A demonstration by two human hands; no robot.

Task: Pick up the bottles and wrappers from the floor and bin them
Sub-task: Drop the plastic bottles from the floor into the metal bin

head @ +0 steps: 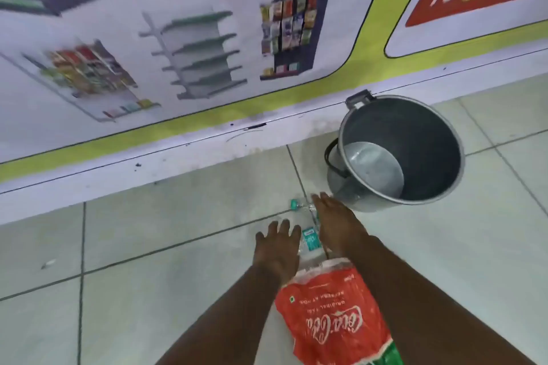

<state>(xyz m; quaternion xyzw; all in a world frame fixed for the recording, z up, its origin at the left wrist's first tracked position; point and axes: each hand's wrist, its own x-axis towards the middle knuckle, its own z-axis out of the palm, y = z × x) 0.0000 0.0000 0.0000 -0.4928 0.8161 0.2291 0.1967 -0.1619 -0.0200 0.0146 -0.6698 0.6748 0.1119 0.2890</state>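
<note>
Pale tiled floor (178, 216) with dark grout lines, running up to a low wall panel (207, 38) printed with shop shelving and a yellow-green border.

Fingers (278, 228) of the left hand (277, 249) spread and extended, palm down, gripping nothing, just left of a clear bottle (310, 241). Fingers (321, 201) of the right hand (338, 225) likewise stretched flat and loosely together, palm down over the bottle's right side; contact with the bottle impossible to tell. Clear bottle lying on the floor between the two hands, teal label showing in the gap, teal cap (294, 204) pointing toward the wall, just past the right fingertips.

Nearer the camera, between the forearms, a red Coca-Cola wrapper (332, 317), crinkled, green edge at the bottom right, touching or overlapping the base of the clear bottle.

Beyond the right hand, close by, a grey metal bin (444, 184) standing on the floor against the wall, open top, dark handles at its rim, pale bottom visible inside. Far left on the floor, a small pale scrap (48, 263), well apart from the hands.
</note>
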